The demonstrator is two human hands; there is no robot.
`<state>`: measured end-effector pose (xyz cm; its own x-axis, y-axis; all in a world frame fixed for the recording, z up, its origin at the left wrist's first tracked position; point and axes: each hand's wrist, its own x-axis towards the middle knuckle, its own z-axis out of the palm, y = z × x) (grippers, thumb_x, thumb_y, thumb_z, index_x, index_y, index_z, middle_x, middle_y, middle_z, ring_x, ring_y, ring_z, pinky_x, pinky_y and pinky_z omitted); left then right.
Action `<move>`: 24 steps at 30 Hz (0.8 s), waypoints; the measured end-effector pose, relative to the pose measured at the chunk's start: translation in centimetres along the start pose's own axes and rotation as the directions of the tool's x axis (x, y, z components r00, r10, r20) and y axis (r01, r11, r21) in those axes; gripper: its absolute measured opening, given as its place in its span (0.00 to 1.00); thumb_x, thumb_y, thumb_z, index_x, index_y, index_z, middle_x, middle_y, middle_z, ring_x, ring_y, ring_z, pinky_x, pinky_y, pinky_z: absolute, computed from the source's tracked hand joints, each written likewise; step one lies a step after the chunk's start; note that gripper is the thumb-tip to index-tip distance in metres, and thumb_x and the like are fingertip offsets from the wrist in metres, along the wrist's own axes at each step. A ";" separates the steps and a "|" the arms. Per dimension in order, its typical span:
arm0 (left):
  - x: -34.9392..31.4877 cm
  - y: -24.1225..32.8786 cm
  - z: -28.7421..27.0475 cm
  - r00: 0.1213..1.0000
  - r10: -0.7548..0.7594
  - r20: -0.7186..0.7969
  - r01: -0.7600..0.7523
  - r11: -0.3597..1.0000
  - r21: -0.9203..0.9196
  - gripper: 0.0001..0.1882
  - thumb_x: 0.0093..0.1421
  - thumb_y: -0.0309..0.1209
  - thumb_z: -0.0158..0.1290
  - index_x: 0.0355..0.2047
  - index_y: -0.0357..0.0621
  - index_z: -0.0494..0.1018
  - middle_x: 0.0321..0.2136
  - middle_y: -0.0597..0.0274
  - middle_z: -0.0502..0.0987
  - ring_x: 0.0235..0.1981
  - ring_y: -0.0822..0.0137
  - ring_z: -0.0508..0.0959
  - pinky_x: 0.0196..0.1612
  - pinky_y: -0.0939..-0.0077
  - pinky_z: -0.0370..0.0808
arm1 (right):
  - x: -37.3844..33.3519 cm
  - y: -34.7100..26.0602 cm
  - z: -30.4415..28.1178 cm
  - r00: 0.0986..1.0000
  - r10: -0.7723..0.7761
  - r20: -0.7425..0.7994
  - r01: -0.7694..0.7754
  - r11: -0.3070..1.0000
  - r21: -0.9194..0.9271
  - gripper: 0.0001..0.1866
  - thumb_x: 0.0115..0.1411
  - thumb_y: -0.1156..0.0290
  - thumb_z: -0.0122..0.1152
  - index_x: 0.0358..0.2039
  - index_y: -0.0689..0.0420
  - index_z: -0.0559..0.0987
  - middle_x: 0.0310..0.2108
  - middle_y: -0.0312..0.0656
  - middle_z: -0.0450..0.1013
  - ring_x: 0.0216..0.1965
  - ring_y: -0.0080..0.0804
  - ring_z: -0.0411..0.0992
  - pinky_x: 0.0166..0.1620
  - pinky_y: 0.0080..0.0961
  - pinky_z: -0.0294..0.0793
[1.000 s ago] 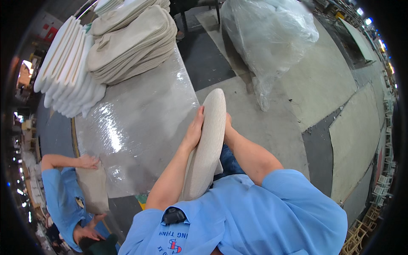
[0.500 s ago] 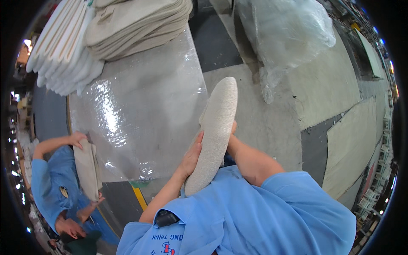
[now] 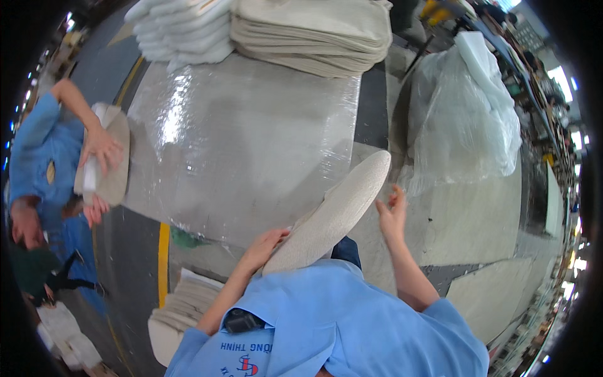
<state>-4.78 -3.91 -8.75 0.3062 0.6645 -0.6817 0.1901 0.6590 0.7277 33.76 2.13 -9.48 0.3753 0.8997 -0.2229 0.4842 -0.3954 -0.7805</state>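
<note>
A beige textured seat cushion (image 3: 339, 210) leans up from my waist, tilted to the right, seen nearly edge-on. My left hand (image 3: 264, 248) holds its left side low down, with the fingertips partly hidden at the cushion's edge. To the right, my right hand (image 3: 394, 217) is raised apart from the cushion, its fingers loosely bent and spread, with nothing visible in them. Beyond lies a table (image 3: 245, 144) covered in glossy clear plastic. A stack of beige cushion covers (image 3: 314, 38) sits at its far edge, beside a pile of white pads (image 3: 185, 31).
At the left, a co-worker in a blue shirt (image 3: 47, 144) handles another beige cushion (image 3: 116, 163). A large clear plastic bag (image 3: 465, 119) stands at the far right. By my left forearm is a stack of beige cushions (image 3: 188, 298). Cardboard sheets (image 3: 465, 226) lie on the floor.
My right hand has come off the cushion and moved right. The cushion has tipped rightward while my left hand stays on it. The view has turned, and the co-worker's cushion has been turned flatter.
</note>
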 end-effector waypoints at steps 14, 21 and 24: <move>-5.8 -2.1 -2.5 0.957 0.047 -0.288 -0.208 0.799 -0.564 0.28 0.77 0.44 0.52 0.71 0.44 0.67 0.54 0.59 0.82 0.54 0.64 0.81 0.57 0.65 0.77 | -2.1 -22.2 -1.1 0.363 -0.496 0.789 0.920 0.323 -0.221 0.31 0.45 0.54 0.84 0.48 0.51 0.83 0.43 0.41 0.83 0.50 0.44 0.81 0.54 0.43 0.76; 0.8 12.9 -0.3 0.768 0.473 -0.431 -0.633 0.666 -0.396 0.43 0.77 0.50 0.53 0.79 0.40 0.47 0.68 0.52 0.70 0.72 0.58 0.64 0.71 0.59 0.64 | -6.1 -25.3 -4.1 0.829 -0.427 0.360 0.512 0.838 -0.186 0.32 0.49 0.53 0.84 0.47 0.60 0.82 0.43 0.51 0.83 0.49 0.53 0.82 0.52 0.45 0.80; 5.5 20.3 0.4 0.735 0.446 -0.512 -0.669 0.602 -0.437 0.40 0.78 0.53 0.48 0.77 0.36 0.53 0.69 0.49 0.70 0.69 0.57 0.68 0.70 0.60 0.66 | -8.2 -25.3 -3.2 0.890 -0.391 0.236 0.418 0.905 -0.077 0.36 0.51 0.54 0.83 0.52 0.64 0.76 0.47 0.57 0.82 0.52 0.54 0.82 0.54 0.45 0.79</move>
<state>1.10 12.92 2.30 -0.1676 0.9621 -0.2152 -0.4976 0.1059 0.8609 20.97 4.12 14.00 -0.0415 0.9987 -0.0312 0.6562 0.0037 -0.7545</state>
